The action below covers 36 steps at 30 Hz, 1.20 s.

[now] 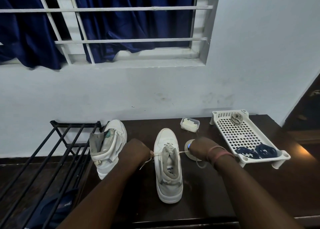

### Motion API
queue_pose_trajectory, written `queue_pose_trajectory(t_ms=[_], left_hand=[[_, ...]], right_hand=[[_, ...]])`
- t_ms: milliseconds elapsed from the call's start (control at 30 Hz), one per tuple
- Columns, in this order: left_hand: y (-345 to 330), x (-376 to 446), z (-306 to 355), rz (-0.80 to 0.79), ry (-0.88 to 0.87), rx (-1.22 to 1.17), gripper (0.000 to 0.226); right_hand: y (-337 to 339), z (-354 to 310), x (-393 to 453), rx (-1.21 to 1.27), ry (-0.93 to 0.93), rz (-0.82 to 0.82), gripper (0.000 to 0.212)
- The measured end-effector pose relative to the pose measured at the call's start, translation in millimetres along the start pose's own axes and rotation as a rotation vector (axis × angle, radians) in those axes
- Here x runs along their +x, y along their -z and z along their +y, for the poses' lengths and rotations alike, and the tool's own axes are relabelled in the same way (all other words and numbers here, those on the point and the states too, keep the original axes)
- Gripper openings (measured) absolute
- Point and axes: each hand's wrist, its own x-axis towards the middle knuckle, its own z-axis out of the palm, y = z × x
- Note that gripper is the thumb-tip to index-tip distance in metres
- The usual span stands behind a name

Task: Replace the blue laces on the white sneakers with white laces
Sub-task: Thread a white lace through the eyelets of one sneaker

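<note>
Sneakers sit on the dark tabletop [216,194]: the nearer sneaker [168,166] stands upright between the forearms, toe toward the wall, and the second sneaker [108,145] lies tipped against the black metal rack [52,151] at the left, with no lace that I can make out. A white lace [168,152] already runs through the nearer shoe's eyelets and is drawn taut to both sides, so I judge that shoe close to laced, with tightening and tying left, and the other shoe wholly to do. The left hand [138,151] pinches one lace end beside the shoe; the right hand [201,148] has its fingers closed on the other end, over a tape roll [188,152].

The white perforated tray [242,133] holds two coiled blue laces [256,151] at its near end and a bundled pale lace [236,119] at its far end, probably for the second shoe. A small lidded plastic box [189,124] near the wall holds something pale I cannot identify.
</note>
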Motion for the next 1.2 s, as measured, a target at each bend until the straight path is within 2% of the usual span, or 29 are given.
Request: queue_pose_trajectory(t_ms=[133,200,267,333,433,533,667,900,1033,1133,1200], left_hand=[[2,-5,3,-0.055,0.068,-0.042,0.021],[0,-8,3,-0.062,0.056,-0.052,0.020],[-2,-14,8,0.028,0.012,-0.049,0.023],[-6,-17,14,0.053,-0.077,-0.173,0.025],[-10,-23,21,-0.002,-0.120,-0.291,0.025],[-11,-25,20,-0.069,-0.078,-0.396,0.025],[-8,-24,19,-0.159,0.041,-0.647,0.014],[-6,-20,13,-0.295,0.249,-0.879,0.016],[-6,-18,13,-0.332,0.289,-0.923,0.013],[-6,-19,14,-0.334,0.277,-0.923,0.006],[-6,-19,14,-0.328,0.265,-0.919,0.010]], right_hand=[[-6,11,8,0.263,-0.034,0.138,0.024],[-8,12,12,0.380,-0.036,0.142,0.024],[-5,8,11,0.379,-0.058,0.078,0.028],[1,5,7,0.355,-0.088,0.100,0.030],[9,-1,3,0.428,-0.097,0.242,0.016],[8,-6,2,0.498,-0.052,0.426,0.024],[-2,-18,2,0.685,0.139,0.310,0.020],[-23,-40,4,0.252,0.309,0.325,0.013],[-32,-45,13,0.197,0.260,0.410,0.014],[-36,-46,14,0.180,0.244,0.403,0.016],[-40,-47,16,0.158,0.250,0.402,0.018]])
